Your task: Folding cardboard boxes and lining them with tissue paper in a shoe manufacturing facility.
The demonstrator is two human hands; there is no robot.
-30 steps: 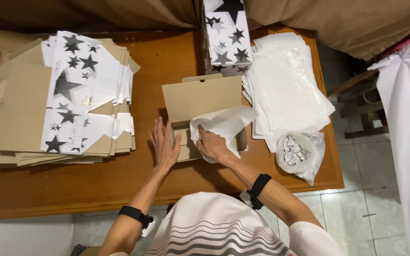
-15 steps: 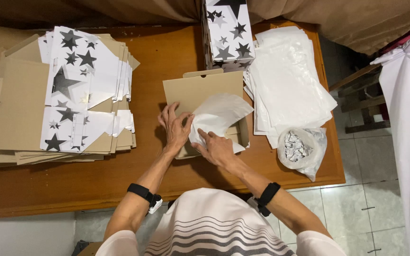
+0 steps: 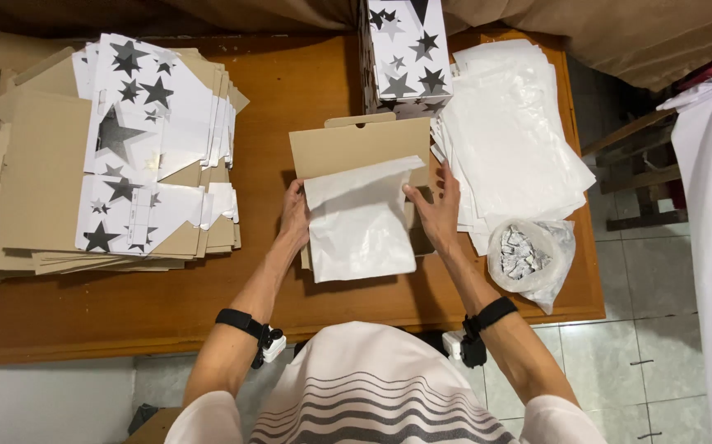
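A white paper sheet (image 3: 361,222) lies over an open brown cardboard box (image 3: 359,146) in the middle of the table (image 3: 125,304). The left hand (image 3: 294,215) holds the sheet's left edge, fingers closed on it; the right hand (image 3: 436,212) presses its right edge, fingers spread flat. It seems the box is already folded up and the lining is only half placed, since the sheet is not yet pushed inside. Many flat boxes (image 3: 101,156) wait at the left. The inside of the box is hidden under the sheet, and the contents of the plastic bag (image 3: 528,255) are hard to make out
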